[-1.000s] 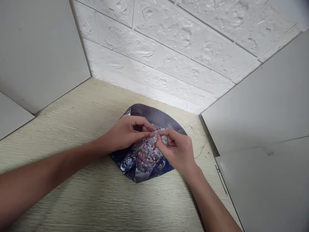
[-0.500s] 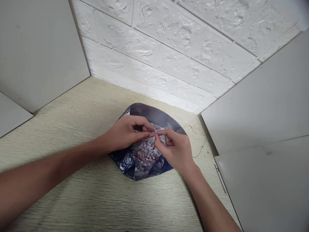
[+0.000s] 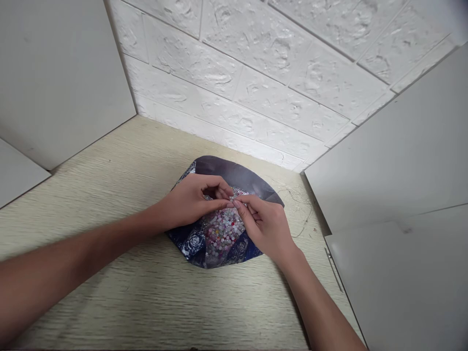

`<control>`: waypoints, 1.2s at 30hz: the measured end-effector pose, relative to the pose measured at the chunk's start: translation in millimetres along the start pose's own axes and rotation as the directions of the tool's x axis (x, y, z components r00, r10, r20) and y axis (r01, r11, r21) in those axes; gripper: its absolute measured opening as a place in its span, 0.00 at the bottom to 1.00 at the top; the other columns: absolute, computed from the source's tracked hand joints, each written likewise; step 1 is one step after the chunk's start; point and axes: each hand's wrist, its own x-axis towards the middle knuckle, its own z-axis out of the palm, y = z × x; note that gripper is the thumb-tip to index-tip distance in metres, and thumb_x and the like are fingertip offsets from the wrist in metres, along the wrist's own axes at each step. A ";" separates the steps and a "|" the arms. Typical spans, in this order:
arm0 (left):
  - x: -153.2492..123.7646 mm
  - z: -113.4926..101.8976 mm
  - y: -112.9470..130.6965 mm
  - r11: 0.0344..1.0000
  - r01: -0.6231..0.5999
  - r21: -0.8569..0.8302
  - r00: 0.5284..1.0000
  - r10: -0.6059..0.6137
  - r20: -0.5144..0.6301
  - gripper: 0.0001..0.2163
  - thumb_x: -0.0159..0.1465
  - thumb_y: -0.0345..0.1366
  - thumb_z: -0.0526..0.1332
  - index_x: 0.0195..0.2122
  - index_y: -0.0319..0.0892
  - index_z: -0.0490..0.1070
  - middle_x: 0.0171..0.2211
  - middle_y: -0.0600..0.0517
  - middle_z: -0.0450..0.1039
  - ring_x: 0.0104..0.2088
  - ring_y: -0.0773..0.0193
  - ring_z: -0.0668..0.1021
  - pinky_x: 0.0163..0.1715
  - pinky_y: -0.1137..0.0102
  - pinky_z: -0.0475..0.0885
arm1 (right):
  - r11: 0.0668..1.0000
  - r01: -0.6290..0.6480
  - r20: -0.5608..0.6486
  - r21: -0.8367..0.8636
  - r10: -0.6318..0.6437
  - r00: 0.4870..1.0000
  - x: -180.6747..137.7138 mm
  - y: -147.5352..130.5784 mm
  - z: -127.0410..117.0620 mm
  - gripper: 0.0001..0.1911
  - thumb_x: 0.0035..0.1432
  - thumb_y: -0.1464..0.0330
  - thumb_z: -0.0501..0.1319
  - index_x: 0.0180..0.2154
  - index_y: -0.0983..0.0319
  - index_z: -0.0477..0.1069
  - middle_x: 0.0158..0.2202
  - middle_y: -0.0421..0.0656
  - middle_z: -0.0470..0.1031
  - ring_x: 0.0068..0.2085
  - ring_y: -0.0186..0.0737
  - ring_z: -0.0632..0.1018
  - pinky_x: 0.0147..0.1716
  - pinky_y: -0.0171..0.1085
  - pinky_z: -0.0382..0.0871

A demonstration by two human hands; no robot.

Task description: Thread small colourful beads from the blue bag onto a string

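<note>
Both hands hang over a dark blue and grey patterned cloth (image 3: pixel 234 174), which lies on the table with a mound of small multicoloured beads (image 3: pixel 221 231) on it. My left hand (image 3: pixel 192 202) and my right hand (image 3: pixel 265 226) meet above the beads, their fingertips pinched together. Whatever they pinch is tiny and mostly hidden by the fingers. The hands also cover the far part of the bead pile.
Fine tangled threads (image 3: pixel 298 209) lie on the light wood-grain table (image 3: pixel 109 209) right of the cloth. A white brick-textured wall (image 3: pixel 248 83) stands behind, with pale grey panels at left (image 3: pixel 62 73) and right (image 3: pixel 387 146).
My right hand has shifted slightly up and left, closer to my left hand. The near tip of the cloth now sits a little farther from me.
</note>
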 end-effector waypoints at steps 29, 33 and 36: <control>0.7 4.4 0.8 0.946 -0.175 -0.272 0.979 0.140 -0.145 0.08 0.68 0.37 0.52 0.32 0.43 0.56 0.46 0.46 0.75 0.40 0.63 0.80 0.40 0.65 0.75 | 0.995 -0.091 -0.035 0.046 0.093 0.995 1.2 -0.5 0.6 0.04 0.59 0.66 0.58 0.35 0.59 0.69 0.26 0.37 0.73 0.25 0.31 0.72 0.24 0.30 0.61; -2.5 6.9 1.2 0.936 -0.336 0.106 0.852 0.350 -0.389 0.06 0.69 0.36 0.52 0.34 0.43 0.57 0.59 0.45 0.63 0.55 0.58 0.72 0.52 0.57 0.70 | 0.992 -0.105 -0.039 0.065 0.107 0.993 1.0 -1.1 -0.1 0.03 0.58 0.67 0.58 0.35 0.59 0.68 0.27 0.38 0.73 0.26 0.32 0.72 0.25 0.31 0.62; -2.9 1.6 3.7 0.847 -0.288 0.447 0.678 0.510 -0.530 0.06 0.68 0.37 0.53 0.35 0.42 0.58 0.62 0.45 0.57 0.62 0.56 0.62 0.60 0.52 0.62 | 0.995 -0.084 -0.040 0.060 0.087 0.995 1.7 -2.2 -1.6 0.01 0.57 0.68 0.57 0.33 0.60 0.66 0.28 0.38 0.72 0.26 0.32 0.70 0.26 0.32 0.62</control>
